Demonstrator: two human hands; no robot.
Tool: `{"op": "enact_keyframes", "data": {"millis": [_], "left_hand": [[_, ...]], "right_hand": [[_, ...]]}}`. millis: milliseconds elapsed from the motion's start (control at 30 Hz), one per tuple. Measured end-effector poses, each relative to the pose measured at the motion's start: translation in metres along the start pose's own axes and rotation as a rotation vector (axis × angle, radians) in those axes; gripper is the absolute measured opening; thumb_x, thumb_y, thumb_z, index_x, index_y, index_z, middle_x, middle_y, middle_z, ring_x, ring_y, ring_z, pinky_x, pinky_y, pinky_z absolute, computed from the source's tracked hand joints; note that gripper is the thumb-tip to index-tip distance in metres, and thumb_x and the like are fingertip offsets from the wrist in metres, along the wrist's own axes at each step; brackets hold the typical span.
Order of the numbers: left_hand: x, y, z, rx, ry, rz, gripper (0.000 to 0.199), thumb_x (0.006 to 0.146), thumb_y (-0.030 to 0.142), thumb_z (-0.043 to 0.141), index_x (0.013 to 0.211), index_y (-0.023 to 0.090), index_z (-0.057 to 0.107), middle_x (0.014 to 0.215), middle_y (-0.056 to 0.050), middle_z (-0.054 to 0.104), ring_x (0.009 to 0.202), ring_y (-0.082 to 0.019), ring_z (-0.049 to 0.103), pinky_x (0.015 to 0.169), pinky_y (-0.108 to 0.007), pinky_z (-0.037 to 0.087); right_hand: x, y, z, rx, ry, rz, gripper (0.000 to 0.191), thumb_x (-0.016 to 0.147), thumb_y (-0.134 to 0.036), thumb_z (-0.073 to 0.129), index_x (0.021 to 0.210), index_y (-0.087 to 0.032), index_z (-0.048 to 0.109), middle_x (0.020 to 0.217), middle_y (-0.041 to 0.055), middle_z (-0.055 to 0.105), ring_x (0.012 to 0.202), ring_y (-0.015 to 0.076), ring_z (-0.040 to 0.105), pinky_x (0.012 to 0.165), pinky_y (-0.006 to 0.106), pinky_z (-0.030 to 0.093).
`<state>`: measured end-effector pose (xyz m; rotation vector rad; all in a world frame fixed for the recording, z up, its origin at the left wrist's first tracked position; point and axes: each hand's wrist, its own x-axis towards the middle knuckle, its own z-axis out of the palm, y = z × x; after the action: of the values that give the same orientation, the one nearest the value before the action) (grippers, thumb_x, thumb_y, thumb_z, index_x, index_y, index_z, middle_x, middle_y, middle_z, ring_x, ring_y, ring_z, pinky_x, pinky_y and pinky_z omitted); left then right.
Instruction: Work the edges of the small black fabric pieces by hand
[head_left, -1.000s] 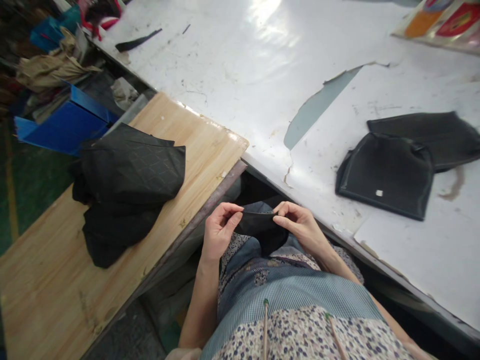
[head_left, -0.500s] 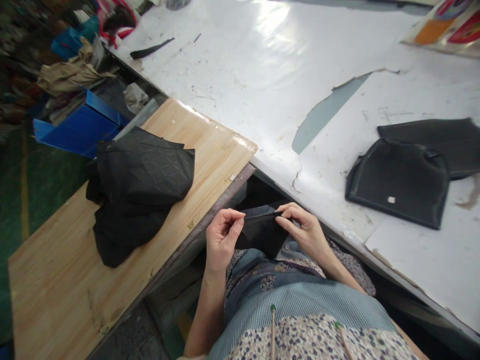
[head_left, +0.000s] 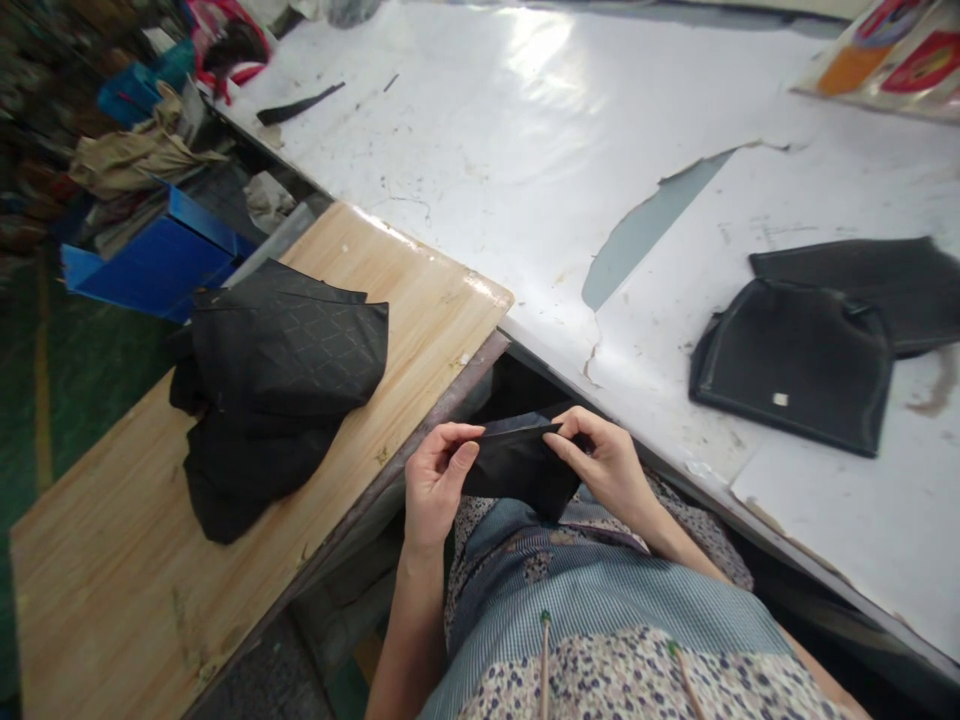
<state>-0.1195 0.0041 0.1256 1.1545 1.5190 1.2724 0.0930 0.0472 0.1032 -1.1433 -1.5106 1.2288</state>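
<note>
A piece of black fabric (head_left: pixel 517 468) hangs above my lap, its upper edge stretched between my two hands. My left hand (head_left: pixel 439 478) pinches that edge at its left end, thumb and fingers close together. Toward the other end, my right hand (head_left: pixel 600 462) grips the same edge between thumb and fingers. The lower part of the fabric droops in front of the striped and flowered apron (head_left: pixel 600 570). What the fabric belongs to cannot be made out.
A wooden board (head_left: pixel 112 560) at left bears a heap of black fabric (head_left: pixel 285 370) with a diamond pattern. On the white-covered table (head_left: pixel 465 150), black sewn pieces (head_left: pixel 795 360) lie at right and a black strip (head_left: pixel 300 103) at far left. A blue box (head_left: pixel 150 260) stands beyond the board.
My left hand has shifted slightly left and its thumb has lifted a little off the edge. The fabric's front face now shows more. The whole view has moved slightly.
</note>
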Motion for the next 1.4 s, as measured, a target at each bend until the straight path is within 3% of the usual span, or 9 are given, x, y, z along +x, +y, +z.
{"op": "enact_keyframes", "data": {"millis": [133, 300, 433, 567, 733, 833, 933, 1067, 1400], "left_hand": [[0.004, 0.000, -0.011, -0.052, -0.149, -0.057, 0.035, 0.089, 0.050, 0.066, 0.098, 0.017, 0.075, 0.088, -0.006, 0.070, 0.078, -0.018, 0.062, 0.070, -0.025, 0.047], [0.012, -0.003, -0.029, -0.206, -0.084, -0.051, 0.047, 0.089, 0.062, 0.058, 0.093, 0.017, 0.073, 0.075, -0.004, 0.064, 0.064, -0.014, 0.055, 0.060, -0.023, 0.044], [0.015, 0.012, -0.031, 0.163, -0.098, 0.086, 0.028, 0.093, 0.040, 0.063, 0.110, 0.019, 0.070, 0.095, -0.006, 0.068, 0.083, -0.017, 0.062, 0.074, -0.026, 0.047], [0.019, 0.033, -0.009, 0.723, -0.156, 0.428, 0.032, 0.092, 0.039, 0.066, 0.117, 0.019, 0.066, 0.114, -0.010, 0.068, 0.110, -0.026, 0.061, 0.098, -0.040, 0.042], [0.022, 0.032, 0.020, 0.878, -0.404, 0.623, 0.026, 0.096, 0.039, 0.059, 0.098, 0.014, 0.067, 0.090, -0.008, 0.069, 0.089, -0.023, 0.063, 0.083, -0.036, 0.045], [0.021, 0.023, 0.026, 0.731, -0.484, 0.527, 0.029, 0.096, 0.039, 0.058, 0.080, 0.015, 0.063, 0.074, -0.003, 0.062, 0.071, -0.017, 0.058, 0.067, -0.030, 0.041], [0.021, 0.016, 0.024, 0.505, -0.560, 0.292, 0.027, 0.095, 0.038, 0.060, 0.080, 0.016, 0.062, 0.073, 0.000, 0.060, 0.068, -0.013, 0.056, 0.063, -0.025, 0.040], [0.022, 0.013, 0.020, 0.423, -0.507, 0.102, 0.028, 0.094, 0.039, 0.062, 0.077, 0.017, 0.062, 0.072, 0.001, 0.059, 0.067, -0.012, 0.054, 0.063, -0.024, 0.039], [0.017, 0.013, 0.022, 0.576, -0.458, 0.206, 0.028, 0.099, 0.037, 0.054, 0.079, 0.018, 0.060, 0.076, 0.001, 0.055, 0.070, -0.013, 0.053, 0.066, -0.027, 0.037]], "right_hand": [[0.003, -0.003, 0.000, 0.040, -0.071, 0.018, 0.023, 0.091, -0.027, 0.066, 0.072, -0.019, 0.055, 0.082, 0.0021, 0.062, 0.077, 0.0170, 0.057, 0.071, 0.028, 0.043], [0.006, -0.004, -0.003, 0.073, -0.065, 0.059, 0.024, 0.091, -0.029, 0.066, 0.072, -0.019, 0.055, 0.081, 0.0017, 0.062, 0.076, 0.0166, 0.056, 0.070, 0.027, 0.042], [0.009, -0.005, -0.006, 0.099, -0.113, 0.093, 0.025, 0.091, -0.031, 0.066, 0.072, -0.018, 0.056, 0.080, 0.0018, 0.062, 0.074, 0.0164, 0.055, 0.067, 0.027, 0.041], [0.012, -0.011, -0.001, 0.080, -0.214, 0.063, 0.024, 0.090, -0.029, 0.066, 0.072, -0.019, 0.054, 0.080, 0.0017, 0.062, 0.075, 0.0166, 0.054, 0.068, 0.028, 0.041], [0.012, -0.013, 0.000, 0.060, -0.282, 0.016, 0.025, 0.092, -0.030, 0.065, 0.073, -0.019, 0.053, 0.078, 0.0013, 0.061, 0.076, 0.0172, 0.055, 0.070, 0.028, 0.042], [0.011, -0.009, -0.007, 0.067, -0.331, -0.035, 0.026, 0.093, -0.031, 0.064, 0.074, -0.019, 0.053, 0.081, 0.0015, 0.061, 0.077, 0.0169, 0.055, 0.071, 0.028, 0.043], [0.009, -0.004, -0.019, 0.057, -0.392, -0.108, 0.028, 0.096, -0.032, 0.061, 0.073, -0.019, 0.055, 0.089, 0.0034, 0.061, 0.083, 0.0169, 0.057, 0.075, 0.029, 0.045], [0.004, 0.003, -0.030, 0.000, -0.440, -0.146, 0.021, 0.093, -0.033, 0.067, 0.078, -0.019, 0.061, 0.105, 0.0062, 0.061, 0.097, 0.0191, 0.061, 0.086, 0.031, 0.048], [-0.012, 0.011, -0.023, -0.302, -0.326, -0.192, 0.015, 0.091, -0.032, 0.070, 0.100, -0.023, 0.063, 0.122, 0.0090, 0.059, 0.108, 0.0234, 0.063, 0.091, 0.035, 0.052]]}}
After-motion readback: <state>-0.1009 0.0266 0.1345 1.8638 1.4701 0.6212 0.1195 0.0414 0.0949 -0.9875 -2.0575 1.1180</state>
